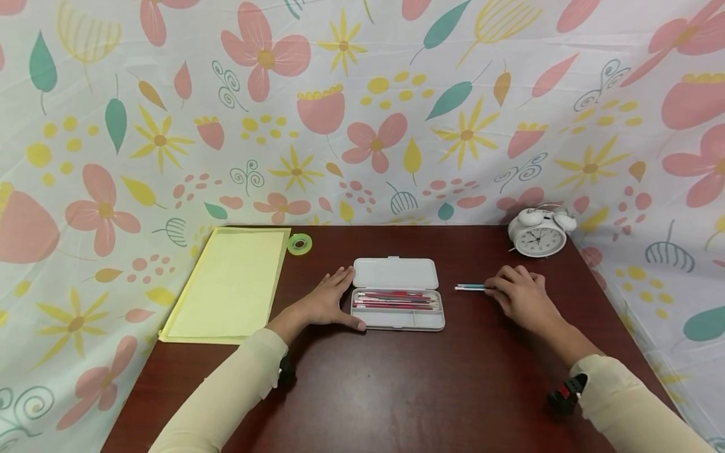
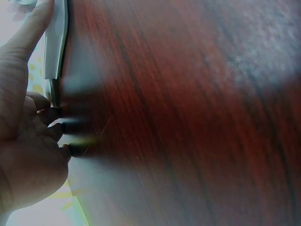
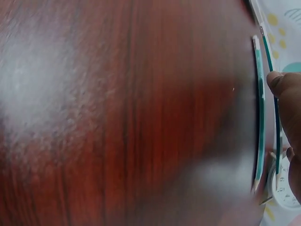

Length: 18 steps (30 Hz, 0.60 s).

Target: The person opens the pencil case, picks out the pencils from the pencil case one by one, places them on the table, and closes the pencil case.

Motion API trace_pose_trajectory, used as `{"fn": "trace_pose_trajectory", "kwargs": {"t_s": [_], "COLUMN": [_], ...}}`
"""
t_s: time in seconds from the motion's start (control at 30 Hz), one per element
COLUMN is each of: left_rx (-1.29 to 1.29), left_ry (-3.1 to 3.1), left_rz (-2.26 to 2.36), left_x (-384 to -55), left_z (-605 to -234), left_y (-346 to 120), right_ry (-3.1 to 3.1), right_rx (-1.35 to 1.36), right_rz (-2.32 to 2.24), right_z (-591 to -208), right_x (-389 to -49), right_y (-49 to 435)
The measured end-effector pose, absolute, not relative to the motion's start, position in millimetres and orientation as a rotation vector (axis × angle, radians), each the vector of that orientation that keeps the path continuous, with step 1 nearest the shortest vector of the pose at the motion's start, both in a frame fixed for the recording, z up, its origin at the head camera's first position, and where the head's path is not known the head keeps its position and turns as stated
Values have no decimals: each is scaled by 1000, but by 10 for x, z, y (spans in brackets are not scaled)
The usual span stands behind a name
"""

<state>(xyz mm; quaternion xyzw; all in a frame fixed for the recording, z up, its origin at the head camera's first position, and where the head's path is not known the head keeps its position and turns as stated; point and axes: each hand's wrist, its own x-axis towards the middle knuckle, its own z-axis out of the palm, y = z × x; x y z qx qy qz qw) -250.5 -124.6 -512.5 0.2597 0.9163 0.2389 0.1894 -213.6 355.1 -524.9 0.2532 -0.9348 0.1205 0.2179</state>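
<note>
Pencil (image 3: 268,55), slim, teal, white-ended, is pinched in the right hand (image 1: 518,296); we see a second teal pencil (image 3: 261,117) lying just beside on the glossy red-brown worktop (image 1: 385,390). Both sit right of the opened white rectangular pencil case (image 1: 391,318), holding red pencils (image 1: 396,304). Left hand (image 1: 325,302): grip relaxed, fingers spread at the case's left side. Behind the right hand, we note a round white alarm clock (image 1: 540,241).

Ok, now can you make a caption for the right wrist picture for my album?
A right hand holds a teal pencil beside a second pencil, a white clock behind.
</note>
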Motion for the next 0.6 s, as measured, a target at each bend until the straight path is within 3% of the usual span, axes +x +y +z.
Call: {"fn": "trace_pose_trajectory", "kwargs": {"t_s": [0.6], "left_rx": [723], "left_ry": [2574], "left_rz": [665], "left_x": [-2512], "left_z": [-5112], "left_y": [-1246], "right_ry": [-2589], "right_rx": [683], "right_rz": [194], "right_z": [-5273], "right_x": [-2091], "right_y": [3586]}}
